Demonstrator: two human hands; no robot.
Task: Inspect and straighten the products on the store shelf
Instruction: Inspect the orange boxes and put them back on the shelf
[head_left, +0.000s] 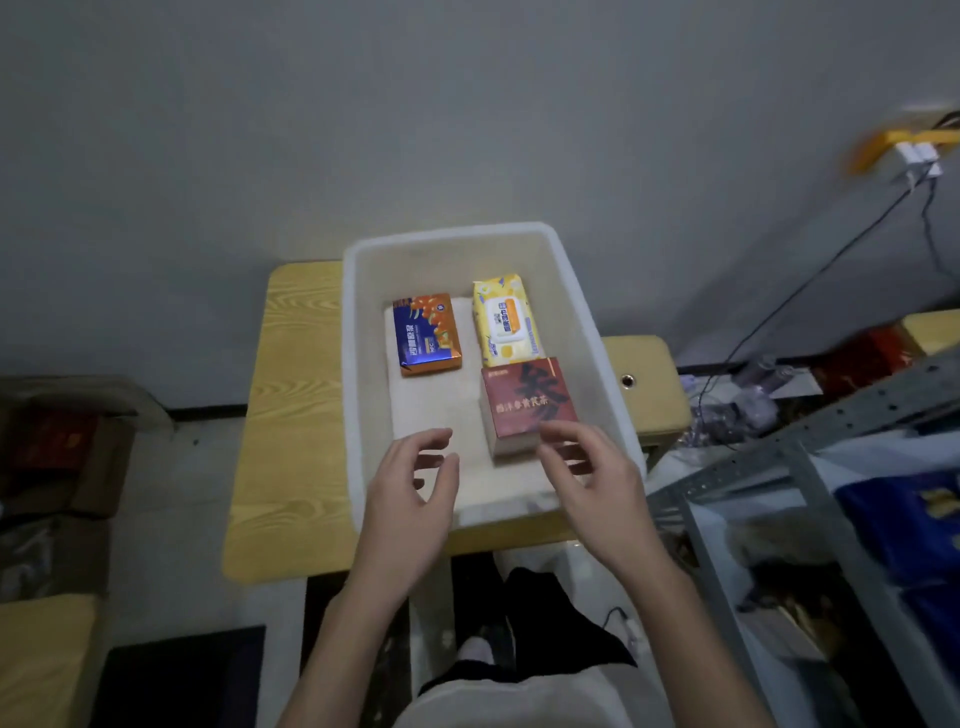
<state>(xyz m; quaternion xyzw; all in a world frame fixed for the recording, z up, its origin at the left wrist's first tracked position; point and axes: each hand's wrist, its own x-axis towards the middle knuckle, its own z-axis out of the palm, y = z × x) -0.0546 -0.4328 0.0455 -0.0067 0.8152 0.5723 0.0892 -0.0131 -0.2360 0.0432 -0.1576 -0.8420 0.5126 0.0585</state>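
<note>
A white plastic bin (358, 395) stands on a small wooden table (291, 426). Inside it lie a blue and orange box (427, 334) at the back left, a yellow wet-wipe pack (505, 322) at the back right, and a dark red box (527, 402) in front of the pack. My left hand (413, 488) hovers over the bin's near left part with loosely curled fingers, holding nothing. My right hand (592, 473) is at the near edge of the red box, fingers relaxed; I cannot tell whether the fingertips touch the box.
A grey metal shelf frame (789, 457) with blue packages (904, 519) stands close on the right. Cables (810, 280) hang along the wall at the right. Cardboard boxes (62, 457) sit on the floor at the left. My legs show below the table.
</note>
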